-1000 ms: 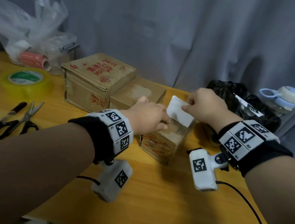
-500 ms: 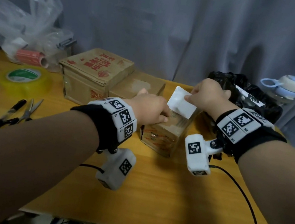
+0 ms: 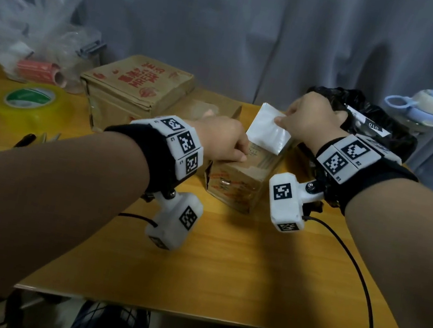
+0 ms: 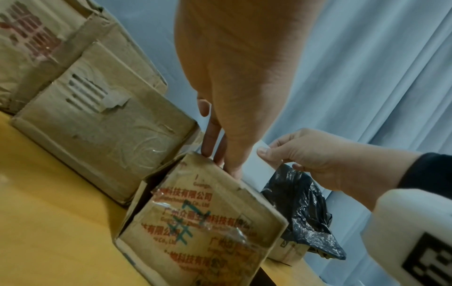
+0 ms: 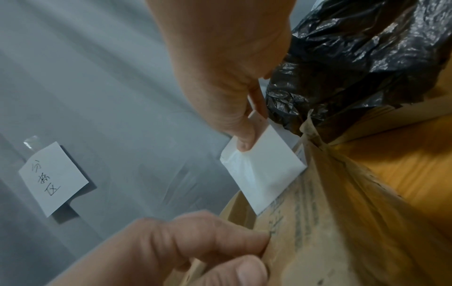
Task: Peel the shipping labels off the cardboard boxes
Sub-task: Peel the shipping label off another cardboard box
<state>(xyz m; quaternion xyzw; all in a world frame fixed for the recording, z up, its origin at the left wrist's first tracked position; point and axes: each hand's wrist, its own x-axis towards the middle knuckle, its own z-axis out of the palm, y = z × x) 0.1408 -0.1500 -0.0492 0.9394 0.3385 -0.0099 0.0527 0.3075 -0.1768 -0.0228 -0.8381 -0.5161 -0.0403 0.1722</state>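
A small brown cardboard box [image 3: 237,184] with red print stands mid-table. My left hand [image 3: 236,150] sits on its top with the fingers curled over the edge, holding it down; the left wrist view shows those fingers [image 4: 220,154] against the top rim. My right hand [image 3: 279,121] pinches the upper corner of a white shipping label [image 3: 268,132] between thumb and fingers. Most of the label stands up off the box; its lower edge still meets the box top [image 5: 305,203]. The right wrist view shows the label's [image 5: 264,174] blank underside.
Behind stand a larger red-printed box [image 3: 136,87] and a flat box [image 3: 208,105]. A black bag [image 3: 373,124] lies right of my right hand, a bottle [image 3: 422,109] beyond it. Yellow tape [image 3: 31,101], scissors and pen [image 3: 39,137] lie left. A cable [image 3: 360,288] trails right.
My right hand has drawn the label further up and back off the box top. My left hand has stayed on the box.
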